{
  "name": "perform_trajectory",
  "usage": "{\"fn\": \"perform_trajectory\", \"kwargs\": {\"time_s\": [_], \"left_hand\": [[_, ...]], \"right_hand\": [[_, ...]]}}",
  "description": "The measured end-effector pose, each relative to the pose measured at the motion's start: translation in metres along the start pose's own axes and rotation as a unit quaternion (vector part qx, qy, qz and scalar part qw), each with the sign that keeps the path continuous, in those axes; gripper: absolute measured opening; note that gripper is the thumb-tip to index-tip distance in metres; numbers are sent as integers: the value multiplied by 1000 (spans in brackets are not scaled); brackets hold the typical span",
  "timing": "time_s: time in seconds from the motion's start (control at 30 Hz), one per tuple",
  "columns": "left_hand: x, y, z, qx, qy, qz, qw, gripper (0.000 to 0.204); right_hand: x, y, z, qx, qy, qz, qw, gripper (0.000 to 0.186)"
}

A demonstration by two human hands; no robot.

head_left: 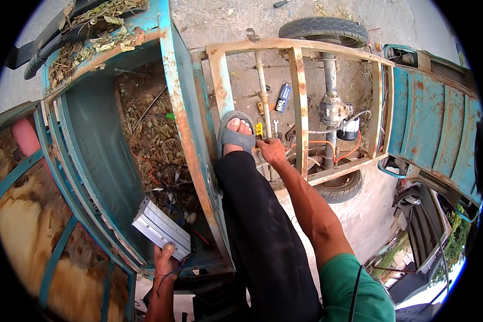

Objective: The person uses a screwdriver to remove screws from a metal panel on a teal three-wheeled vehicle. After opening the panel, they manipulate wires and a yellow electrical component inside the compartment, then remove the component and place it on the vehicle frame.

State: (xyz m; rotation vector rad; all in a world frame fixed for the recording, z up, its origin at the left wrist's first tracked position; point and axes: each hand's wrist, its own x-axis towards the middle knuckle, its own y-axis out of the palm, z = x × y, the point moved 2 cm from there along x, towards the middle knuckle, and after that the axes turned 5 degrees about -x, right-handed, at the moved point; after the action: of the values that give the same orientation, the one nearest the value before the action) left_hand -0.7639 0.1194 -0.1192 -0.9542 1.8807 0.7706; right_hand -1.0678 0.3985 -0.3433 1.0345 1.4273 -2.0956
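A silver finned metal box (162, 228) with wires at its lower end is gripped by my left hand (166, 261), thumb on top, over the near end of a teal metal compartment (94, 145). My right hand (273, 152) reaches down beside my sandalled foot (236, 134) at the rusty frame (299, 80). Its fingers are closed, and what they hold is too small and hidden to name. Just beyond them are a yellow object (258, 130) and a small wrench (276, 126). A blue box (283, 97) lies on the ground farther off.
Dry leaves (150, 123) and loose wires cover the compartment's floor. Right of my foot, an axle (331, 80) with a motor crosses under the frame between two tyres (324, 29). An orange cable (319, 141) runs near it. A ribbed teal panel (434, 129) stands at far right.
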Motion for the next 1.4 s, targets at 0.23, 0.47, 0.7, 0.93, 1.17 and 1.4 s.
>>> {"fn": "perform_trajectory", "kwargs": {"time_s": [0.23,0.47,0.7,0.93,1.17,1.4], "left_hand": [[0,-2,2,12,-7,20,1000,81],[-1,-6,7,-15,-4,-20,1000,86],[-2,-5,8,-15,4,-2,1000,81],[-1,-4,8,-5,5,-4,1000,82],[-2,3,9,9,11,-12,1000,81],[-5,1,14,2,12,-16,1000,81]], "right_hand": [[36,30,1,4,34,-41,999,42],[41,33,2,50,-1,-110,993,44],[62,60,-22,375,105,24,921,25],[88,78,-32,611,147,83,773,11],[112,106,-44,743,86,92,658,20],[92,93,-27,676,61,35,734,38]]}}
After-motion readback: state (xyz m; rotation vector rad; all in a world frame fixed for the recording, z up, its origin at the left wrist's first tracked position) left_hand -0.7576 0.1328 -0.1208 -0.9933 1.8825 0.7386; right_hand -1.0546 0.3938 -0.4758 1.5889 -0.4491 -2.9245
